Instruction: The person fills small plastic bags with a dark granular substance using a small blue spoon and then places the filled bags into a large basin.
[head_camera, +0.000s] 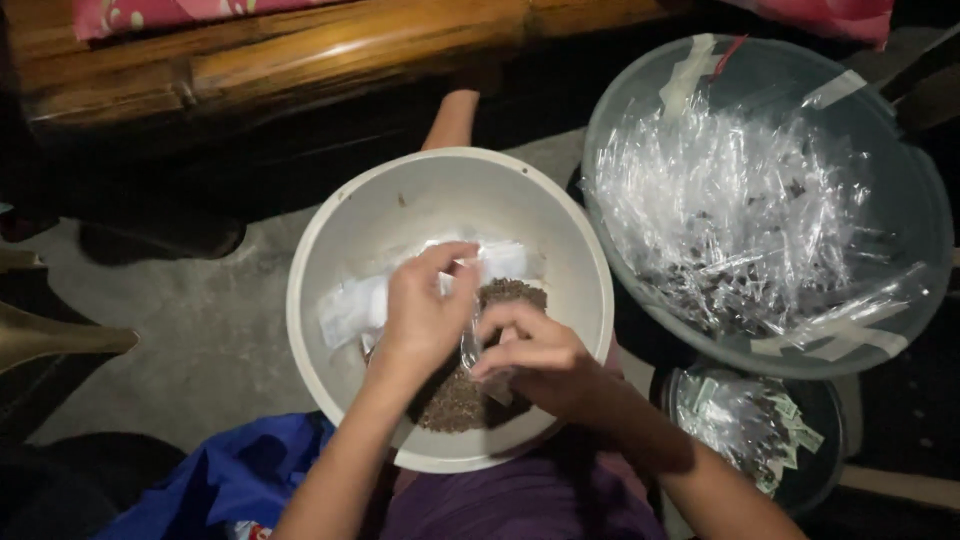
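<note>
the largest thing is a clear plastic tub (905, 215) at the right, its rim patched with pieces of tape. it is full of small transparent packets (735, 215), many with dark grains inside. next to it, in the middle and on the person's lap, sits a wide white bowl (345, 225). a heap of brown seeds (455, 400) lies on the bottom of the bowl, toward the near side, and a flat stack of empty white-looking plastic bags (350, 305) lies across the bowl on its left half.

along the top runs a wooden bench (300, 60) with a pink cloth on it. a blue bag (235, 470) lies on the grey floor at the lower left. below the tub, at the lower right, stands a smaller dark container (830, 410) holding more filled packets and some small paper labels.

both hands are over the bowl. the left hand (425, 310) is curled, the thumb and fingertips pinched together on the upper edge of a small clear packet (472, 345). the right hand (540, 355) is also closed in a pinch, holding the same packet lower down, just above the seeds. the packet hangs between the two hands, near the middle of the bowl; i cannot tell how much is inside it.
</note>
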